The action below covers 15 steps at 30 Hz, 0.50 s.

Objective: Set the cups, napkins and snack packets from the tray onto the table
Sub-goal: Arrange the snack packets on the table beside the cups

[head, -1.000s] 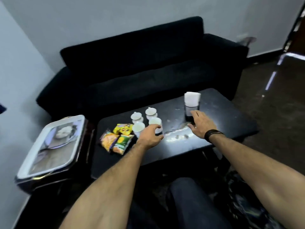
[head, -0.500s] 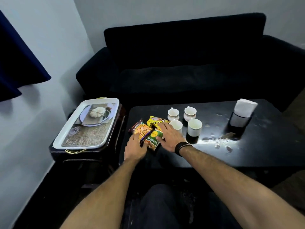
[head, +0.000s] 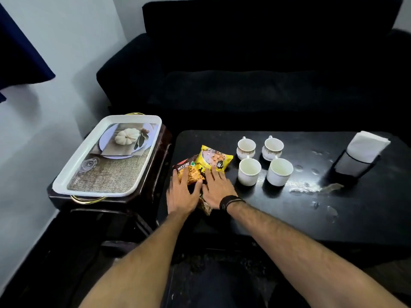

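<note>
Third packet mostly hidden under both hands, sofa cut off at top edge

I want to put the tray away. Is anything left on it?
Empty. The tray on the side stand shows only its printed picture; cups, packets and napkins are on the table.

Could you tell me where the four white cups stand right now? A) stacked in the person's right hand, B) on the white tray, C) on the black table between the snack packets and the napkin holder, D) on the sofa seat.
C: the four cups stand on the black table, with the snack packets on one side and the napkin holder on the other.
</note>
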Tool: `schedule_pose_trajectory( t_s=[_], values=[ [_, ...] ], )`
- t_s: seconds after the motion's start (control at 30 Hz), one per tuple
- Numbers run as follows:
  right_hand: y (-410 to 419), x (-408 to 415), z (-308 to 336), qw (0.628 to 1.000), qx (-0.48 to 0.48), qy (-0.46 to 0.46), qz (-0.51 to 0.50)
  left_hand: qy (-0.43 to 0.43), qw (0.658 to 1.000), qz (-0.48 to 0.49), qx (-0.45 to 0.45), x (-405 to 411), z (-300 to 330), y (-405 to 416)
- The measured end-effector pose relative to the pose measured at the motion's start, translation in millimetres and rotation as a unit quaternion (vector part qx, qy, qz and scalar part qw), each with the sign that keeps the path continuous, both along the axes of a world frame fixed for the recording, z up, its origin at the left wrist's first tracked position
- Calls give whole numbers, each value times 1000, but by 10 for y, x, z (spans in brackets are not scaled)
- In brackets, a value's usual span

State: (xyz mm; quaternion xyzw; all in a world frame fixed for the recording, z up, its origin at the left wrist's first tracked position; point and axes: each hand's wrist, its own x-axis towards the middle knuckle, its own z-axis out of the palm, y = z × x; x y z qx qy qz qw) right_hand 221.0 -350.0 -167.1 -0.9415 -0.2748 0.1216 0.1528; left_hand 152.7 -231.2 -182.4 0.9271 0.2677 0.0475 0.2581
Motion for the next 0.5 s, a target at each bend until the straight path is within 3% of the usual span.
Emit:
schedule_pose_trajectory(
  t_s=[0.1,0.23,0.4,0.5],
  values=[
    [-30,98,54,999,34,-12,3,-3,999,1,42,-141,-196,25],
    [10,210,96,984,129,-102,-62,-1,996,2,94,-178,-253,19],
    [288,454,-46,996,13,72,-53,1,994,6,112,-149,-262,-18],
    [447,726,-100,994,-21,94,-42,-7,994,14,112,-144,-277,-2]
  ],
)
